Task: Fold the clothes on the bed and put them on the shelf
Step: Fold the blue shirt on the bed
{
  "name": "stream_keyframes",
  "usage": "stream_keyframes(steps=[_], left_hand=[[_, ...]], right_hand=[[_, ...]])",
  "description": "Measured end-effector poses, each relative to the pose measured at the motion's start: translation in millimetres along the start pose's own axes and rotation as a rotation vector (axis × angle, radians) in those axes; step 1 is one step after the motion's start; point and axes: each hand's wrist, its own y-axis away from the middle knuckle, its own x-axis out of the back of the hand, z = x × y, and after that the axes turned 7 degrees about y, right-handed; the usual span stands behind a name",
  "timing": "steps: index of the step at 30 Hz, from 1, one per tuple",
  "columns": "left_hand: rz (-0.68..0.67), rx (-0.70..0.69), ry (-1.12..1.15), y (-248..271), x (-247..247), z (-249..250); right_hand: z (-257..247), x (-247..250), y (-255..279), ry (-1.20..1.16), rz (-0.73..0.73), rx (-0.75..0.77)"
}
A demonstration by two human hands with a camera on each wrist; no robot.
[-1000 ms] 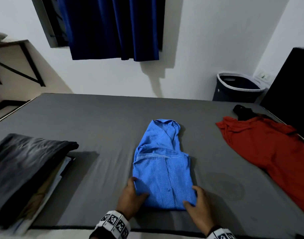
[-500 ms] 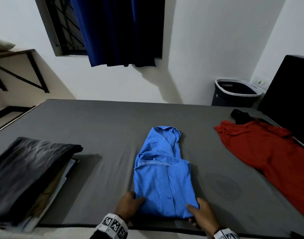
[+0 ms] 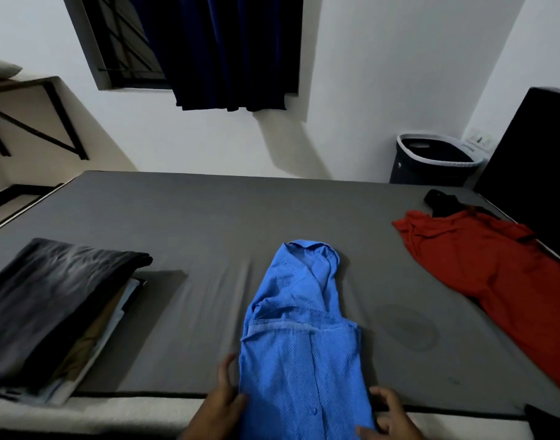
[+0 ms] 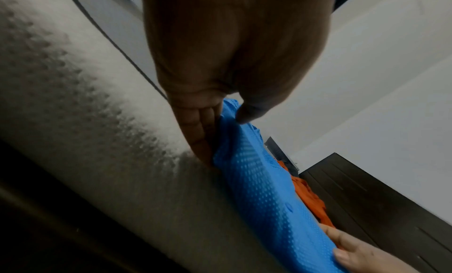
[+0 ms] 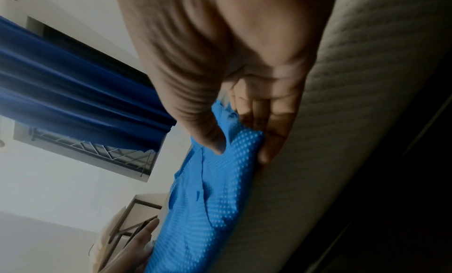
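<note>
Partly done, by the look of it. Blue shirt point(image 3: 299, 338) folded narrow, lying lengthwise on the grey bed point(image 3: 193, 223), collar away from the viewer, near end drawn over the bed's front edge. Left hand point(image 3: 221, 398) pinching the shirt's near left corner, thumb on top and fingers beneath, as seen from the left wrist view. Right hand point(image 3: 388, 417) clamped on the near right corner in the same way, thumb pressed into the dotted fabric. Hands apart, one at each side of the shirt.

Probably still needing a last fold, near end up toward the collar, or a lift off the bed; impossible to tell which.

Already folded, apparently: a stack of clothes point(image 3: 53, 309) at the left of the bed, a dark garment on top, tan and pale layers beneath. Left to do: a red garment point(image 3: 494, 281) spread unfolded at the right, with something small and black point(image 3: 440, 201) at its far end. Shelf point(image 3: 27, 87) on black brackets at the left wall, holding none of the folded clothes visibly.

No brand names, labels or readable writing anywhere.
</note>
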Motion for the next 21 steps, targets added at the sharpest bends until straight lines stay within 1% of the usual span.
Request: stream_keyframes(steps=[1, 3, 4, 6, 8, 11, 13, 16, 17, 18, 20, 21], left_hand=[[-0.009, -0.056, 0.014, -2.0, 5.8, 2.5], [-0.039, -0.179, -0.032, -10.0, 16.9, 7.3], [-0.062, -0.216, -0.091, -15.0, 21.2, 9.4], [-0.100, -0.250, -0.209, -23.3, 28.3, 16.4], [-0.096, -0.321, -0.383, -27.4, 32.3, 21.6], [-0.097, -0.434, -0.642, -33.0, 33.8, 17.6], [-0.040, -0.515, -0.743, -35.6, 32.3, 15.6], [-0.013, -0.602, -0.869, -30.4, 29.8, 17.7], [-0.022, -0.607, -0.924, -28.9, 29.3, 16.3], [-0.025, -0.599, -0.974, -28.1, 28.8, 15.9], [0.014, -0.611, -1.002, -27.2, 27.6, 17.4], [0.027, -0.637, -0.993, -27.8, 26.0, 19.2]], right_hand=[[-2.0, 4.1, -0.3, 0.022, -0.019, 0.009], [-17.2, 7.4, -2.7, 0.038, -0.036, 0.024], [-20.7, 9.7, -6.2, 0.057, -0.044, 0.034], [-27.3, 15.2, -13.3, 0.153, -0.089, 0.117], [-32.2, 19.8, -18.8, 0.321, -0.070, 0.251], [-37.9, 21.9, -23.4, 0.612, 0.008, 0.436], [-40.2, 21.8, -26.7, 0.847, 0.018, 0.553], [-36.3, 26.6, -27.3, 1.053, -0.071, 0.614], [-35.5, 28.6, -27.1, 1.104, -0.081, 0.628], [-35.1, 30.2, -26.6, 1.149, -0.074, 0.661], [-37.2, 31.9, -26.4, 1.252, -0.027, 0.745], [-42.9, 31.1, -25.6, 1.328, -0.047, 0.744]])
